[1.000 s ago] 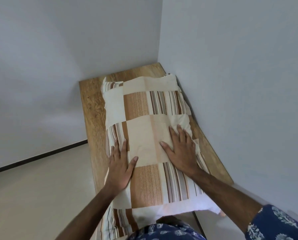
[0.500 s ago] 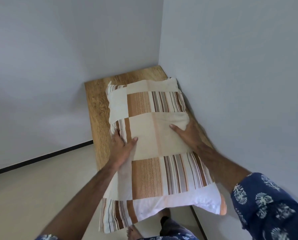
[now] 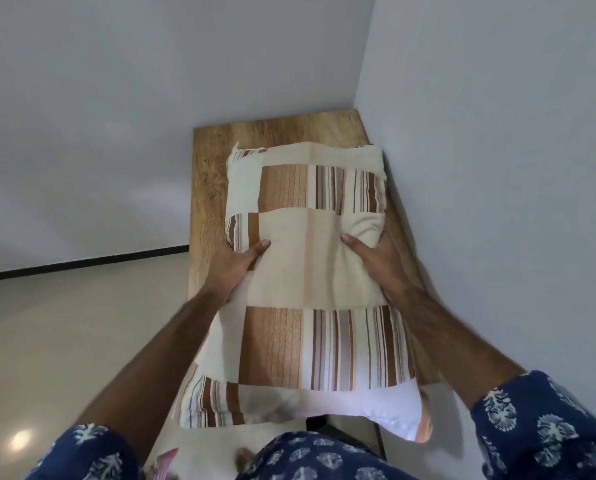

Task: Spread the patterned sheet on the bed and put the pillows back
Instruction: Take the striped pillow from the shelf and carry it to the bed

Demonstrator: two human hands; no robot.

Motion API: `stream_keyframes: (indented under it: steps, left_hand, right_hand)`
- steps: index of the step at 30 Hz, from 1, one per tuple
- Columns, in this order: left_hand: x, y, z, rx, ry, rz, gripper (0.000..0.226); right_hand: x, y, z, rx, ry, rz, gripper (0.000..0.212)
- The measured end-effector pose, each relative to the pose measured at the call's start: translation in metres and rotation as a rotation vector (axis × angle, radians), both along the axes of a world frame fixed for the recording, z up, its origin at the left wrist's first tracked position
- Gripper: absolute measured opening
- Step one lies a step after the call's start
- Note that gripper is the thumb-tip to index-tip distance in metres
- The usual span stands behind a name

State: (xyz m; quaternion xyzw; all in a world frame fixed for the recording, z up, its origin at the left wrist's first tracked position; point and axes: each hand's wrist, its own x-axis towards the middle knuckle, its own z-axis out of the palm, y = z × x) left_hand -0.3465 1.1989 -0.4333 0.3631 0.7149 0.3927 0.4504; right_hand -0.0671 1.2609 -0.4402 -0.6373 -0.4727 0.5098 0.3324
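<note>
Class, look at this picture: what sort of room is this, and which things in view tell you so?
Probably a plain bedroom corner. Striped pillows are stacked on a narrow wooden surface set against bare grey walls, and a person's left hand and right hand grip the top one.

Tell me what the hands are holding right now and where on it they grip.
Both hold the striped pillow: the left hand grips its left edge, the right hand its right edge, thumbs on top.
</note>
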Motion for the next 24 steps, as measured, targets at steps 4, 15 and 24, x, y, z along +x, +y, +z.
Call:
stream_keyframes:
  steps: [4,15,24]
  left_hand:
    - [-0.011,-0.029,0.028,0.088,0.031,0.127,0.060]
    - [-0.116,-0.276,0.071,0.224,0.112,0.578,0.074]
    - [-0.169,-0.617,0.078,0.224,0.253,1.053,0.087]
  right_hand:
    - [-0.019,-0.018,0.032,0.041,0.189,0.018,0.047]
    - [-0.171,-0.149,0.092,0.080,0.332,0.580,0.065]
    - [-0.345,-0.399,0.104,-0.038,0.386,1.146,0.066]
